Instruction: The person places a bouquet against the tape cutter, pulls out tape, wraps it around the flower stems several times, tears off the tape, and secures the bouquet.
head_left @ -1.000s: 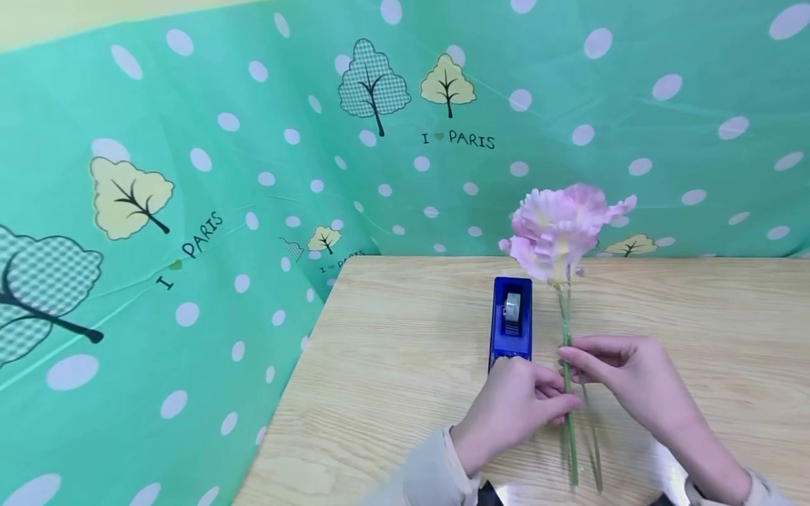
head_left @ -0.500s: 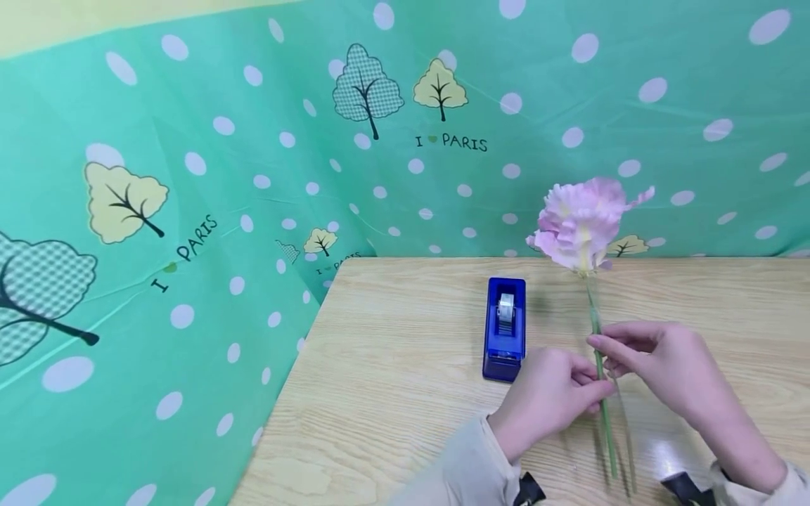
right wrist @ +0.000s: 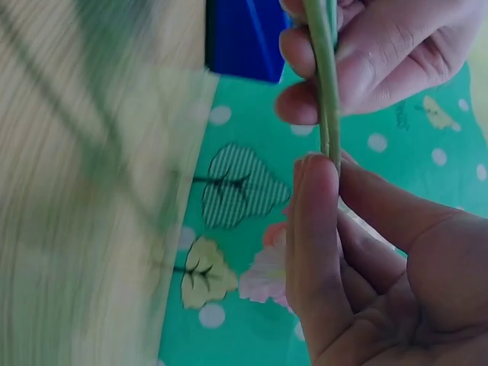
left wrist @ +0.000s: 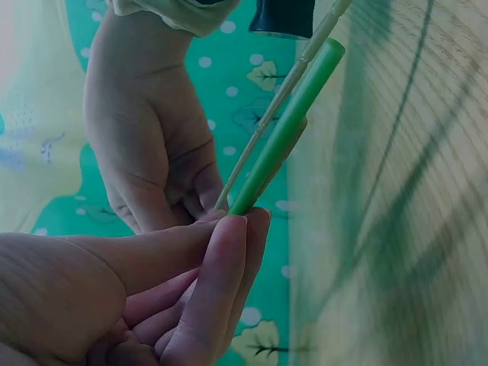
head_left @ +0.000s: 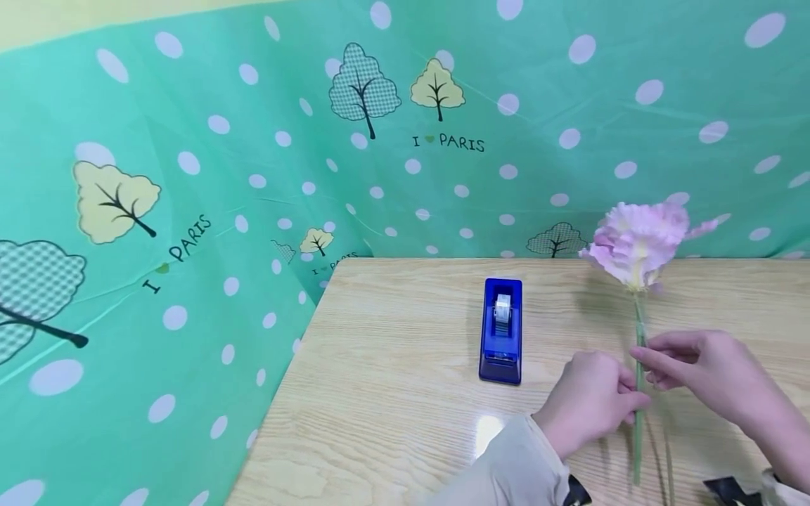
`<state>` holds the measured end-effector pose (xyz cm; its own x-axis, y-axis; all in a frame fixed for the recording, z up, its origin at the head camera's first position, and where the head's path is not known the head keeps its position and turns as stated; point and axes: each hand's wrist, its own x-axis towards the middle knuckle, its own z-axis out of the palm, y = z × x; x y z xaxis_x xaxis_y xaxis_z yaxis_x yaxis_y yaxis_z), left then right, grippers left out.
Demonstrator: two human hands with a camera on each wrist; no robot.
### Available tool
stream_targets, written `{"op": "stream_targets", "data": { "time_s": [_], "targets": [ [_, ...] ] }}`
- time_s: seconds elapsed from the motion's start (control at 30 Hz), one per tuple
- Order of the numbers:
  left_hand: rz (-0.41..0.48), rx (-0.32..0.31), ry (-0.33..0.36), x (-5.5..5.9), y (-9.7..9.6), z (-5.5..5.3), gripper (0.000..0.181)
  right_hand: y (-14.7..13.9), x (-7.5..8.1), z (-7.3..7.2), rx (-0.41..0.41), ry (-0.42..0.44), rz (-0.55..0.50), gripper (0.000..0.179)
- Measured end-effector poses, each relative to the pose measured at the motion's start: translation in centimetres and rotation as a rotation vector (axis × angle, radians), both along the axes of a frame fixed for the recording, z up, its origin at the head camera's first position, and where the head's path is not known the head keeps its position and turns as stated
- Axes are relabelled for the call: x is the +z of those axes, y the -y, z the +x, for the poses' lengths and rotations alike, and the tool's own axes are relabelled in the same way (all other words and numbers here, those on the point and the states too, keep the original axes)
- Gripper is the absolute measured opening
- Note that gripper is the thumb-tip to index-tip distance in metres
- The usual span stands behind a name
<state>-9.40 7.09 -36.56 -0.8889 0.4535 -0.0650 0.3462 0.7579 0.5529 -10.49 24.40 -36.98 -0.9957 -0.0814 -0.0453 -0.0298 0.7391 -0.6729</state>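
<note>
A pink artificial flower [head_left: 639, 242] stands nearly upright in the head view, its bloom overlapping the wall cloth. My left hand [head_left: 591, 400] pinches its stems low down between thumb and fingers. Just above, my right hand [head_left: 702, 365] pinches them too. Up close in the left wrist view, a thick green stem [left wrist: 293, 114] and a thinner, paler stem [left wrist: 267, 114] run side by side from the fingertips and spread slightly apart. In the right wrist view the stem [right wrist: 326, 84] passes through both hands' fingertips, and part of the bloom [right wrist: 265, 274] shows behind my right hand.
A blue tape dispenser [head_left: 501, 330] with a roll of clear tape stands on the wooden table [head_left: 380, 365], left of my hands. Green dotted cloth [head_left: 304, 105] with printed trees covers the wall behind and at the left.
Both hands have carried the flower to the right, away from the tape dispenser. In the last half second the bloom has also come lower in view. Both grips have stayed on the stems.
</note>
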Motion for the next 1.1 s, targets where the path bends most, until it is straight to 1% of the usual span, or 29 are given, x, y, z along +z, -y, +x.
{"op": "stream_targets", "data": {
  "time_s": [0.07, 0.23, 0.3, 0.43, 0.5, 0.63, 0.73, 0.83, 0.97, 1.1],
  "targets": [
    [-0.025, 0.000, -0.016, -0.3, -0.6, 0.0, 0.028, -0.5, -0.2, 0.0, 0.000, 0.006, 0.011, 0.040],
    [-0.049, 0.036, 0.007, -0.9, -2.2, 0.1, 0.029, -1.4, -0.5, -0.2, -0.002, 0.027, 0.052, 0.042],
    [-0.086, 0.044, 0.005, -1.1, -2.8, 0.1, 0.031, -1.6, -0.6, -0.3, 0.003, 0.039, 0.087, 0.040],
    [-0.190, 0.047, -0.025, -1.7, -4.0, 0.4, 0.038, -2.1, -0.9, -0.5, 0.030, 0.073, 0.155, 0.035],
    [-0.227, 0.043, -0.034, -2.1, -4.6, 0.5, 0.041, -2.3, -1.1, -0.7, 0.043, 0.088, 0.185, 0.033],
    [-0.249, 0.049, -0.010, -2.6, -5.6, 0.7, 0.043, -3.0, -1.6, -0.8, 0.058, 0.114, 0.217, 0.031],
    [-0.255, 0.053, -0.018, -3.0, -6.1, 0.7, 0.044, -3.6, -2.0, -0.9, 0.072, 0.138, 0.228, 0.032],
    [-0.270, 0.049, -0.043, -3.4, -6.6, 0.8, 0.046, -4.1, -2.3, -1.0, 0.087, 0.158, 0.243, 0.031],
    [-0.296, 0.028, -0.065, -3.9, -7.1, 0.8, 0.047, -4.3, -2.8, -0.9, 0.094, 0.157, 0.270, 0.033],
    [-0.303, 0.008, -0.104, -4.2, -7.3, 0.7, 0.047, -4.2, -2.8, -0.7, 0.093, 0.160, 0.278, 0.035]
  ]
}}
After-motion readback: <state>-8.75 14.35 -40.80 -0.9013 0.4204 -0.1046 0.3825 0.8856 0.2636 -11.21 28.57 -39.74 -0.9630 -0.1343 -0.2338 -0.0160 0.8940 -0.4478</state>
